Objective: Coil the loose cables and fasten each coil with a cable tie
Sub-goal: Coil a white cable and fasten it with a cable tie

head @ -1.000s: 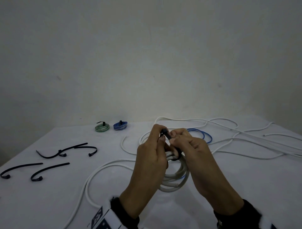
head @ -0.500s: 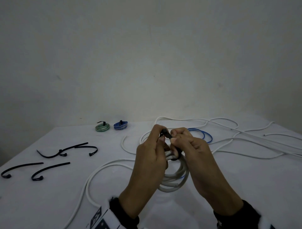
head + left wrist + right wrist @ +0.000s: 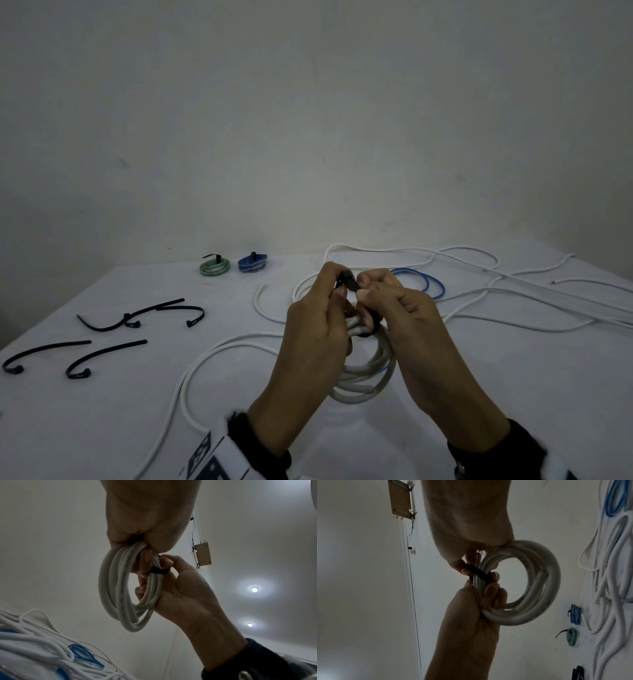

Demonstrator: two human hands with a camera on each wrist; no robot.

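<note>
Head view: a black plastic cable tie (image 3: 350, 282) is pinched by both hands around the coiled white cable (image 3: 363, 380); threading and tightening probably follow.

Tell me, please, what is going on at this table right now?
A person is fastening a white cable coil held above the table. Both hands grip it: the left hand and right hand pinch the black cable tie looped round the coil. A green coil and a blue coil lie tied at the far edge. Spare ties and loose white cables are still on the table.
</note>
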